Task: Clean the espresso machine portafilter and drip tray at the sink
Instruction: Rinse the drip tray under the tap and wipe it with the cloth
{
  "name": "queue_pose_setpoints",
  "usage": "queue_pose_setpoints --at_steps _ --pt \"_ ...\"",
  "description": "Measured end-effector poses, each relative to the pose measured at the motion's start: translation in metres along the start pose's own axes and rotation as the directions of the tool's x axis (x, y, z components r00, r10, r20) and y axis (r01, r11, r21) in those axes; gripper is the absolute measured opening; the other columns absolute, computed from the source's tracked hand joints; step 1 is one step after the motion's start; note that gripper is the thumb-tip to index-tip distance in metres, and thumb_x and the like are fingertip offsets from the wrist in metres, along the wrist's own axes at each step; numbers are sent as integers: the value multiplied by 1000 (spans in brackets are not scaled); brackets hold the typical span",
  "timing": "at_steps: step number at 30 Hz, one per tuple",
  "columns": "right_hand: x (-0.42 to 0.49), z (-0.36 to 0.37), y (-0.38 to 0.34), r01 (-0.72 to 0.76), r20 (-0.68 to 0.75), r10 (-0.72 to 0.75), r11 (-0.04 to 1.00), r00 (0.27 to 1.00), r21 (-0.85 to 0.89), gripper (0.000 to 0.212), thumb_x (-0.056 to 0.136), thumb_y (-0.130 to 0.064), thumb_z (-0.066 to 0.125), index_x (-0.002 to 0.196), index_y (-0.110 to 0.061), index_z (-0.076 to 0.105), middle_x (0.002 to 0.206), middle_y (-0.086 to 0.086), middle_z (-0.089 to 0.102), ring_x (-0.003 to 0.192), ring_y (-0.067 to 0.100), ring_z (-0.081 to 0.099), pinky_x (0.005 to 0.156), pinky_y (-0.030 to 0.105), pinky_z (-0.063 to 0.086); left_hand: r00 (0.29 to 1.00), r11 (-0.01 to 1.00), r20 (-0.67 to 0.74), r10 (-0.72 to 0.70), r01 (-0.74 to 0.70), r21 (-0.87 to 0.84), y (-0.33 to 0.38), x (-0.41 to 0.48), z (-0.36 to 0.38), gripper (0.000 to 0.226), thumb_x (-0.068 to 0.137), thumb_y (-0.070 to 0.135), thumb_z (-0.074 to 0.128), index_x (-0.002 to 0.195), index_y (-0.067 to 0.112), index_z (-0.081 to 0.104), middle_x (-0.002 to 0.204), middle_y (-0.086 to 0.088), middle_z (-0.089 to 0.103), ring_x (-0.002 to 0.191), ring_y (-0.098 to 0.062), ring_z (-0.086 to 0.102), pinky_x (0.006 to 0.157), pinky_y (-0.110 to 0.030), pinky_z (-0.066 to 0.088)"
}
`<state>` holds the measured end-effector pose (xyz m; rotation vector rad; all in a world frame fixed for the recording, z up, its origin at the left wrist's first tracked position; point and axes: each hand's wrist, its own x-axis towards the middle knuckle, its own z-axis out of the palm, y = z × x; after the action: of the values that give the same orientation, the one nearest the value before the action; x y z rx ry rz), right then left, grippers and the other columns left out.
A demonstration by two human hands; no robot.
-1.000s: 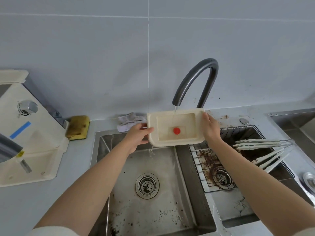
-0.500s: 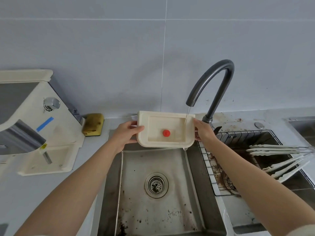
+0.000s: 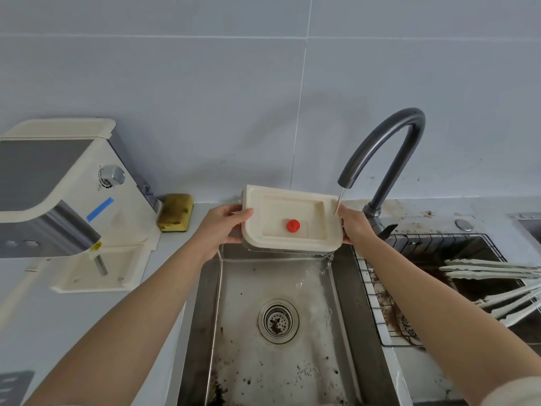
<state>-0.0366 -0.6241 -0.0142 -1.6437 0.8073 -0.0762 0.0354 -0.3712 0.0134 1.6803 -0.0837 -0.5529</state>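
Note:
I hold a cream drip tray [image 3: 292, 210] with a red float in its middle over the back of the steel sink [image 3: 205, 303]. My left hand [image 3: 222, 227] grips its left edge and my right hand [image 3: 355, 227] grips its right edge. The tray is tilted toward me. A thin stream of water from the dark curved faucet [image 3: 383, 148] hits the tray's right end and spills off its lower right corner into the basin. No portafilter shows in this view.
The cream espresso machine [image 3: 67, 183] stands on the counter at left, with a yellow sponge [image 3: 175, 212] beside it. Right of the basin, a wire rack [image 3: 389, 312] with coffee grounds sits in a second basin, with white slatted pieces [image 3: 491, 273] lying across. Coffee grounds speckle the sink floor.
The tray has shifted left relative to the faucet, so the stream now lands on its right end instead of the middle. Water now pours off the lower right corner.

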Motion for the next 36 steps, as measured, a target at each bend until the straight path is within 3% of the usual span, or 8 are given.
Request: queue_pose_setpoints --at_steps 4,8,12,17,23,26,30,36 --pt "4 0 1 7 -22 -7 1000 1000 9 35 95 -42 38 74 -21 56 75 0 59 73 18 58 69 33 51 1000 1000 4 4 -4 -12 2 1 2 40 84 20 65 122 11 55 108 -6 66 93 -21 66 74 -38 57" --pt "6 -5 2 2 -26 -2 1000 1000 9 43 93 -46 40 86 -10 62 73 0 58 72 19 56 64 29 49 1000 1000 9 -4 5 -30 2 1 6 37 84 22 65 119 11 56 103 -3 66 87 -16 65 60 -28 58" --pt "6 -7 6 -41 -32 41 999 999 1 36 92 -48 41 75 -20 56 76 -1 60 72 18 58 61 29 50 999 999 13 -36 36 -26 2 0 10 34 84 25 64 114 12 57 101 -2 66 89 -17 63 59 -28 56" --pt "3 -4 16 -124 2 124 992 992 37 30 93 -45 42 80 -20 54 83 1 60 79 21 59 66 31 51 995 998 71 -64 64 6 7 -2 15 19 83 26 65 99 18 58 96 0 66 89 -16 63 57 -27 54" --pt "-2 3 25 -204 77 197 974 977 101 34 96 -36 40 74 -14 53 66 3 48 55 18 47 51 27 42 995 998 87 -45 41 52 20 -6 22 9 84 24 62 88 23 54 92 3 64 84 -13 61 62 -28 49" --pt "-4 5 28 -291 123 271 937 955 195 27 96 -32 44 80 -13 53 74 3 52 68 20 54 59 34 49 992 998 107 -61 63 -14 25 -9 28 9 86 25 61 88 20 54 92 2 63 84 -13 60 68 -29 49" --pt "-12 5 37 -387 213 343 896 915 219 24 96 -26 45 82 -9 53 80 7 57 74 23 58 55 37 49 987 984 131 -94 112 -140 31 -12 41 17 88 27 59 95 12 58 93 -3 65 85 -17 60 69 -28 50" --pt "-21 10 52 -451 249 393 856 885 253 27 98 -22 42 109 0 53 91 13 60 80 27 60 57 38 51 981 963 116 -157 178 -201 40 -16 63 16 91 23 55 102 12 59 83 -3 64 72 -16 61 48 -20 52"
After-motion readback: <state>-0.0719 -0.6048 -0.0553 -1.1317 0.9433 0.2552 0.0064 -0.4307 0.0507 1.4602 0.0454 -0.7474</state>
